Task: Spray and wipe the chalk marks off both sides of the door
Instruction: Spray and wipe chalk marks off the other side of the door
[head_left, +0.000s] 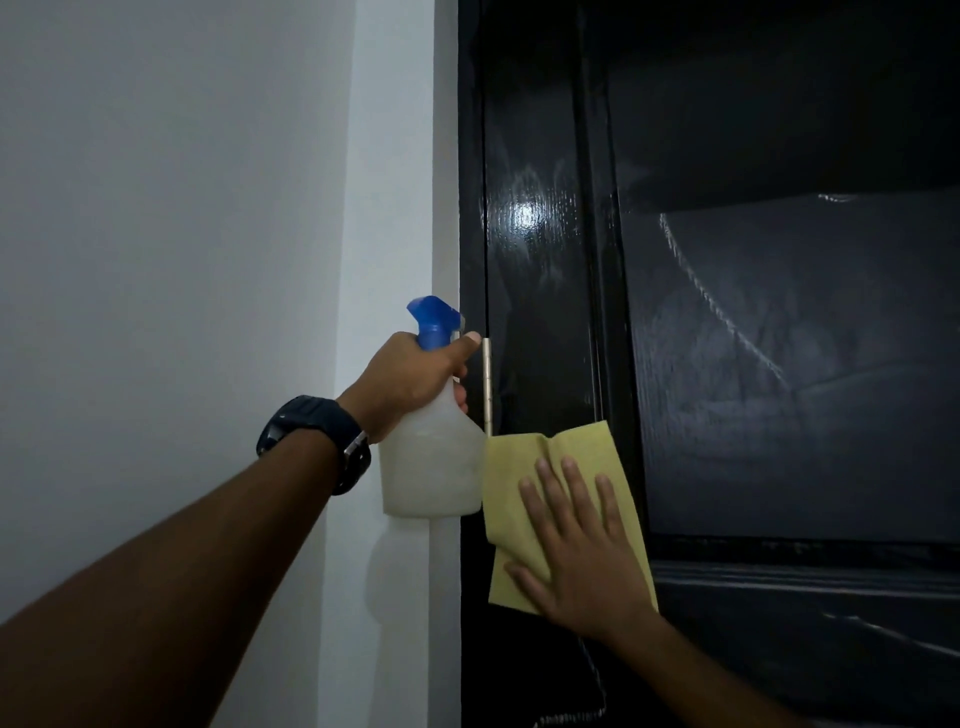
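Head view: flat right hand (582, 561) presses soft, limp cloth (566, 467) on door (540, 312); left hand (410, 379) beside it grips light, rigid spray bottle (431, 467) by the neck.

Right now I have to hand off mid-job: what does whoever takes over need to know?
Left hand: grips the spray bottle by its neck, held up beside the door's hinge.
Right hand: fingers flat, pressing the yellow cloth against the black door, just right of the hinge.
Done: the panel above the cloth looks wet and smeared.
Left: a curved chalk line on the main panel and faint marks near the bottom edge; the other side is out of view.
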